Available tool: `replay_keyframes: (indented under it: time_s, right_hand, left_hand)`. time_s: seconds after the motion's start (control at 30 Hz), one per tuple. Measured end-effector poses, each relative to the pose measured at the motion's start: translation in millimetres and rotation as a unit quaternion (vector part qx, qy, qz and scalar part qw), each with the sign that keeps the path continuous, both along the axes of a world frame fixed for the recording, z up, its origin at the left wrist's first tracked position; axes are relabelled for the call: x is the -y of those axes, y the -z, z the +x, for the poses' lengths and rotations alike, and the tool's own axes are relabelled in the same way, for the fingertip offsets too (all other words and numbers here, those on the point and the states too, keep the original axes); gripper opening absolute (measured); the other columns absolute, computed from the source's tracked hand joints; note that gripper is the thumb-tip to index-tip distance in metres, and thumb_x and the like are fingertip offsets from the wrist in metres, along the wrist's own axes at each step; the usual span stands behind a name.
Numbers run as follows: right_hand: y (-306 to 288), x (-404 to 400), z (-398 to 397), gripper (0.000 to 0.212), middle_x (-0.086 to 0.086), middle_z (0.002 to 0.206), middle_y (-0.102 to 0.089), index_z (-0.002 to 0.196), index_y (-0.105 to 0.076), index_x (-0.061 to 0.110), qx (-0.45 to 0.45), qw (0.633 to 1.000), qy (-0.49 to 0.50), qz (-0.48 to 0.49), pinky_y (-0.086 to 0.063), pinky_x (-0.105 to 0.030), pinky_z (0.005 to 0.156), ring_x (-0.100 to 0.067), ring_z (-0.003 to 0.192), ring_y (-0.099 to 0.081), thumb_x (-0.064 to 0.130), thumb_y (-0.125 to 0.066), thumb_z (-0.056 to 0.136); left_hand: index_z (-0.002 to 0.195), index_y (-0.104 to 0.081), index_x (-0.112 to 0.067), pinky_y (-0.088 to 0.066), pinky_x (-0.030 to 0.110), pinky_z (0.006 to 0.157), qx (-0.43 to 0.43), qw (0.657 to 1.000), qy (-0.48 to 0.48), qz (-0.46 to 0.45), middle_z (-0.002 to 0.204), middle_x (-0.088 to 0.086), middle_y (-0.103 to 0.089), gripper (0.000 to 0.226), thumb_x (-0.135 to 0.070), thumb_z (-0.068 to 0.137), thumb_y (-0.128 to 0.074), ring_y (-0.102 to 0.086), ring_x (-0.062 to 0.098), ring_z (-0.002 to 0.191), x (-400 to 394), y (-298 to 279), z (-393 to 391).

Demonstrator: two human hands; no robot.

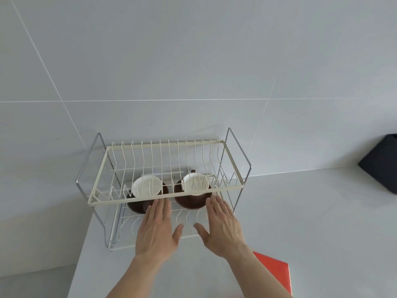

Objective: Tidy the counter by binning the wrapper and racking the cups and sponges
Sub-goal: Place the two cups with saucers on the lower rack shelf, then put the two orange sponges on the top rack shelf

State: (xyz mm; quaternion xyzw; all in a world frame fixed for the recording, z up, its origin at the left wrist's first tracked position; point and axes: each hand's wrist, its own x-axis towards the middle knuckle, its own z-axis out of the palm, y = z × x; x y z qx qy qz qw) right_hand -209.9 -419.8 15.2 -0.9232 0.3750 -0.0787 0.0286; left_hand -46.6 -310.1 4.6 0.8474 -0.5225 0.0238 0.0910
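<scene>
Both grips empty: left hand (158, 227) and right hand (221, 226) are held flat, fingers spread, nothing grasped, at the front of the rack (163, 200).

Two cups are seen on the lower tier, each brown outside and white inside, tipped on the side with mouths facing forward: left cup (146, 187) and right cup (194, 186). The rack is thin white-coated wire in a chrome frame, with upright tines above and wavy wire below. Left fingertips lie at the upper tier's front rail; right fingertips lie near the right cup. Risk is judged as follows: a knock on the light wire frame could slide it across the smooth pale bench (300, 211), and the round-walled cups could roll. No sponges or wrapper are visible. An orange flat object (275, 269) lies near the right wrist; a dark object (382, 164) sits at far right.
</scene>
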Motion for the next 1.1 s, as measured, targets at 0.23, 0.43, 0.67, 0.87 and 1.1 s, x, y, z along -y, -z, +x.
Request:
replay_keyframes:
  time_s: [0.23,0.43,0.67,0.87,1.1]
  right_hand:
    - [-10.6,-57.0,-40.0,0.083,-0.011,0.164,-0.015,0.155,-0.016,0.007,0.009,1.000,0.011,0.014,0.006,-0.031,0.119,-0.025,0.152,-0.007,0.062,-0.032,0.095]
    - [-15.9,-99.0,-82.1,0.083,-0.010,0.164,-0.015,0.155,-0.015,0.008,0.015,0.999,0.038,0.029,0.007,-0.030,0.118,-0.023,0.152,-0.007,0.061,-0.033,0.095]
    - [-2.4,-106.6,-138.1,0.084,-0.007,0.165,-0.013,0.156,-0.012,0.009,0.016,0.994,0.078,0.074,0.005,-0.029,0.118,-0.022,0.152,-0.005,0.061,-0.036,0.094]
    - [8.3,-77.8,-184.9,0.089,-0.005,0.165,-0.012,0.156,-0.010,0.010,0.018,0.988,0.095,0.121,0.000,-0.029,0.120,-0.022,0.152,-0.004,0.059,-0.048,0.092]
    - [32.2,-34.4,-223.1,0.102,-0.006,0.164,-0.014,0.156,-0.010,0.010,-0.014,0.985,0.059,0.160,-0.004,-0.031,0.121,-0.023,0.152,-0.007,0.062,-0.060,0.084]
  left_hand:
    - [0.154,-0.022,-0.007,-0.013,0.035,0.122,-0.028,0.999,0.000,-0.021,0.161,0.009,-0.026,0.083,-0.061,0.092,-0.038,-0.020,0.023,0.150,-54.6,-8.5,-32.2]
    - [0.156,-0.007,-0.010,-0.005,0.035,0.124,-0.073,0.997,0.012,-0.026,0.165,0.006,-0.010,0.084,-0.061,0.095,-0.032,-0.005,0.021,0.152,-94.3,-14.2,-67.3]
    - [0.156,-0.003,-0.012,0.002,0.029,0.122,-0.091,0.995,0.042,-0.029,0.166,0.004,-0.006,0.084,-0.060,0.094,-0.034,-0.002,0.017,0.152,-109.1,-14.5,-112.6]
    - [0.156,-0.002,-0.014,0.007,0.027,0.118,-0.098,0.993,0.069,-0.014,0.166,0.000,-0.006,0.085,-0.061,0.094,-0.035,-0.001,0.015,0.152,-91.5,-10.6,-156.9]
    - [0.157,0.000,-0.021,0.001,0.028,0.123,-0.126,0.987,0.097,0.030,0.166,-0.006,-0.002,0.093,-0.070,0.087,-0.036,0.002,0.009,0.151,-59.9,5.9,-206.4]
